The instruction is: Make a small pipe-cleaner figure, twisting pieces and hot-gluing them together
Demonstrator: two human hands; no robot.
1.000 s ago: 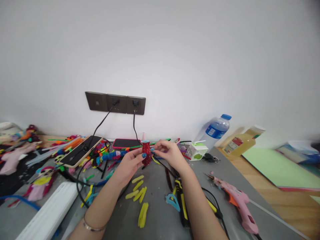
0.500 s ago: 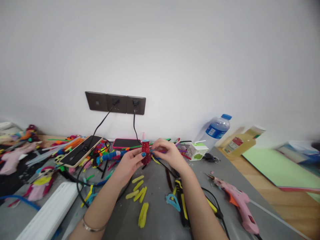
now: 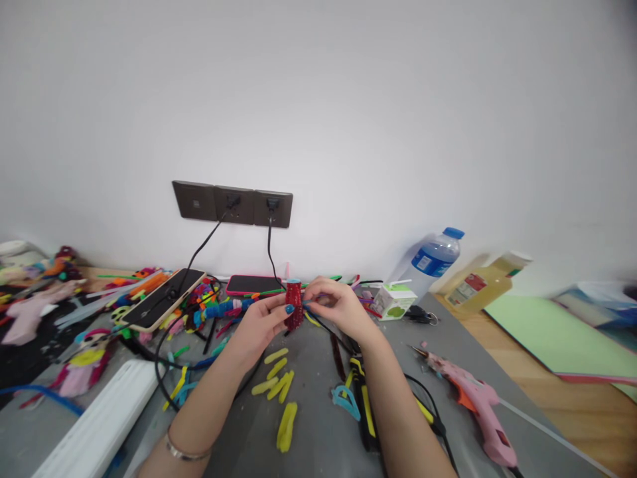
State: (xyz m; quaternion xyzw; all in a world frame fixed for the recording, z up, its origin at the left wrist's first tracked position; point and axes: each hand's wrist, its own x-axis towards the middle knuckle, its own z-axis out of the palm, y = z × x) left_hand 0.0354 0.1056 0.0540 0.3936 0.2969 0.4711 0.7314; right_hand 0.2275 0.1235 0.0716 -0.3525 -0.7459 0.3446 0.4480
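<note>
A small red glittery piece (image 3: 293,304) with a blue top is held upright over the grey table (image 3: 318,431) between both hands. My left hand (image 3: 261,325) grips it from the left, thumb on its front. My right hand (image 3: 336,307) pinches its upper right side, fingers curled close together. Several yellow pipe-cleaner bits (image 3: 279,388) lie on the table just below the hands. A blue curved bit (image 3: 346,401) lies beside a black and yellow tool (image 3: 363,405) under my right forearm.
A pink glue gun (image 3: 472,405) lies at the right. A water bottle (image 3: 430,262), a juice bottle (image 3: 480,282) and a small green carton (image 3: 393,302) stand behind. Two phones (image 3: 164,299) (image 3: 251,284) charge from wall sockets (image 3: 233,204). Coloured craft scraps (image 3: 64,312) and a white bar (image 3: 99,425) fill the left.
The hands and the red piece have barely shifted; the fingers of my right hand have adjusted slightly on its top. The view has drifted a little.
</note>
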